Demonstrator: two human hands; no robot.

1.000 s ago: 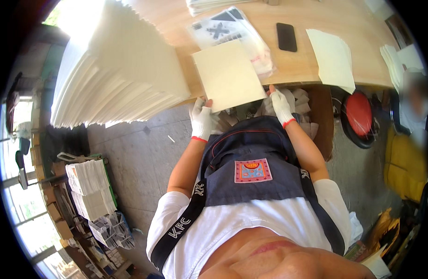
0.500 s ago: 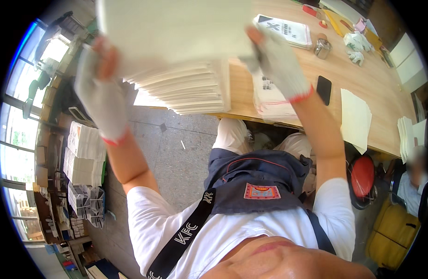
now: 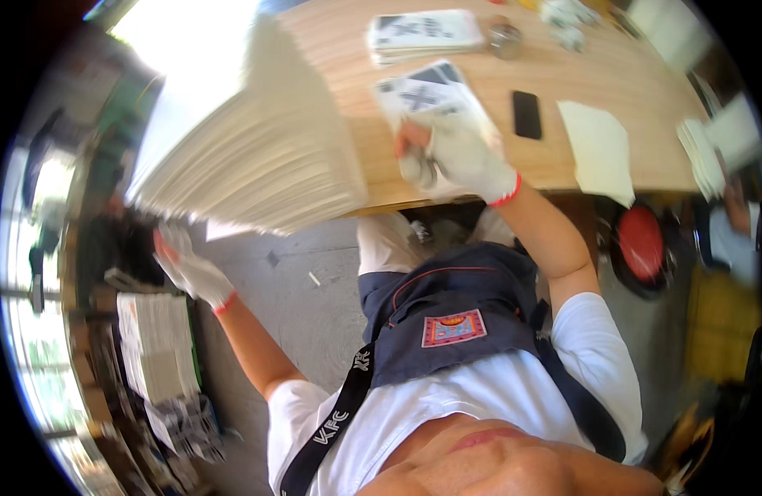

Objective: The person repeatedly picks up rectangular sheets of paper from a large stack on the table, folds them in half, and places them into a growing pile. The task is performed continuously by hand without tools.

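Observation:
A tall stack of white paper (image 3: 257, 157) stands at the table's left front, its layered edges toward me. My left hand (image 3: 189, 269), in a white knit glove with a red cuff and bare fingertips, is off the table by the stack's near left corner. Its fingers are stretched out and hold nothing. My right hand (image 3: 459, 157), gloved alike, hovers at or just over a pile of white printed paper bags or sheets (image 3: 434, 87). Its fingers are curled in; what they hold, if anything, cannot be made out.
Behind lies another printed pile (image 3: 426, 33), next to a glass jar (image 3: 504, 40). A black phone (image 3: 526, 115) and cream sheets (image 3: 597, 149) lie to the right on the wooden table (image 3: 513, 169). A red stool (image 3: 640, 244) stands below its edge; more paper bundles (image 3: 157, 347) stand at left.
The large white sheaf that both hands held up is now down on the stack, and both hands have let go. My left hand has dropped lower; my right has come down over the printed pile.

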